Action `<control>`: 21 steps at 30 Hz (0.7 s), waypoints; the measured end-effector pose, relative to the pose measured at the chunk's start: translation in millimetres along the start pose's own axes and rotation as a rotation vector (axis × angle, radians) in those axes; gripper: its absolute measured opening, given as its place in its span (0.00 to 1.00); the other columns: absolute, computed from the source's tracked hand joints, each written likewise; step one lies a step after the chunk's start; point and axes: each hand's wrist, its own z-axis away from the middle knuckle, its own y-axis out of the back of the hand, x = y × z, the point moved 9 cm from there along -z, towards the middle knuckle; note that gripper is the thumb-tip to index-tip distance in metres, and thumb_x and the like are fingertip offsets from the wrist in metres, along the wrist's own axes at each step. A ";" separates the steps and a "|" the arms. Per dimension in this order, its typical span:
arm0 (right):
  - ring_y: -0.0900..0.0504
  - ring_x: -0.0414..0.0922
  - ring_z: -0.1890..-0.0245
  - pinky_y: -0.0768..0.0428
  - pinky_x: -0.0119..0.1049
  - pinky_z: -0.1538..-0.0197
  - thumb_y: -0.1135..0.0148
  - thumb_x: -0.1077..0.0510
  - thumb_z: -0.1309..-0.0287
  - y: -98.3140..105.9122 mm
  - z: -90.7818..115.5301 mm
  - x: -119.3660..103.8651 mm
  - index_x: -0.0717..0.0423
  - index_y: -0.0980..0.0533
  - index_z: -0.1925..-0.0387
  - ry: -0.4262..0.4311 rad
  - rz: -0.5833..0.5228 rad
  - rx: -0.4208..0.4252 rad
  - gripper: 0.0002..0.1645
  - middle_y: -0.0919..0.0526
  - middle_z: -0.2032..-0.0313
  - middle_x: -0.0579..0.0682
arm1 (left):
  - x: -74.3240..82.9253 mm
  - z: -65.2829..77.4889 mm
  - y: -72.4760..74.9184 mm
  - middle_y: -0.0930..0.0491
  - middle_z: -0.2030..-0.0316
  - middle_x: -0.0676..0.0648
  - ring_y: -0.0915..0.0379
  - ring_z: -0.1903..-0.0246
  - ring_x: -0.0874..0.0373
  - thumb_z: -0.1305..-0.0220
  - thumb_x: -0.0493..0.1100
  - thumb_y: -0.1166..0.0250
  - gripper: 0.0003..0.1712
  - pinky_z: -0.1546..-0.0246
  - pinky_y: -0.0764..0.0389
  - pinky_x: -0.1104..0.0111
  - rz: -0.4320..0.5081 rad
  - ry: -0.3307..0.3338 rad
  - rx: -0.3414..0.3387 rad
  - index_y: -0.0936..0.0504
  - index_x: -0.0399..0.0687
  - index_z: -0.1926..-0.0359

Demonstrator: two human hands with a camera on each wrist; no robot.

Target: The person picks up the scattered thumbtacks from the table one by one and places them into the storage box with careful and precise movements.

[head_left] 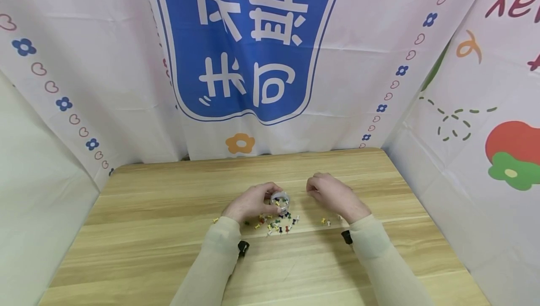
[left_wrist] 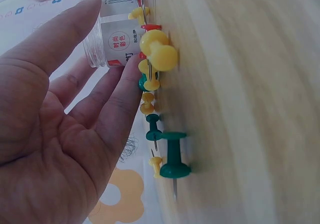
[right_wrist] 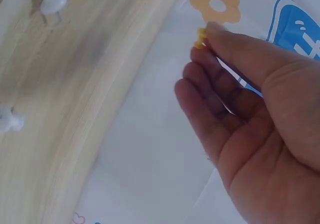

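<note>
My left hand (head_left: 254, 201) holds a small clear plastic jar (left_wrist: 119, 27) with a printed label, thumb on one side and fingers round the other. Seen from the head, the jar's round mouth faces up and colored push pins show inside it. In the right wrist view, a yellow push pin (right_wrist: 200, 37) is pinched between the thumb and fingertip of my right hand (right_wrist: 250, 99). That hand (head_left: 335, 196) hovers over the table to the right of the jar. Loose push pins (head_left: 280, 229) in yellow, green, red, blue and white lie in front of the jar.
A few yellow and white push pins (head_left: 329, 223) lie near the right wrist, and a lone yellow one (head_left: 215, 220) lies by the left wrist. The wooden table (head_left: 160, 231) ends at a hanging printed cloth (head_left: 337, 109) behind.
</note>
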 end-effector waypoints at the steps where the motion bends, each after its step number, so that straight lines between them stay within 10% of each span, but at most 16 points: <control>1: 0.21 0.39 0.62 0.18 0.38 0.54 0.29 0.59 0.37 0.8 -0.8 -1.4 0.50 0.16 0.63 0.003 -0.006 0.010 0.02 0.19 0.64 0.40 | 0.2 0.1 0.1 0.18 0.42 0.47 0.24 0.40 0.50 0.42 0.49 0.22 0.32 0.36 0.27 0.50 0.001 0.000 0.000 0.21 0.56 0.37; 21: 0.21 0.41 0.55 0.20 0.37 0.47 0.30 0.57 0.35 -1.9 -12.9 -40.0 0.47 0.16 0.60 0.120 -0.011 0.063 0.04 0.18 0.60 0.39 | 2.1 0.8 -0.1 0.17 0.43 0.47 0.24 0.40 0.49 0.41 0.47 0.23 0.31 0.37 0.26 0.49 -0.002 -0.022 -0.007 0.21 0.53 0.38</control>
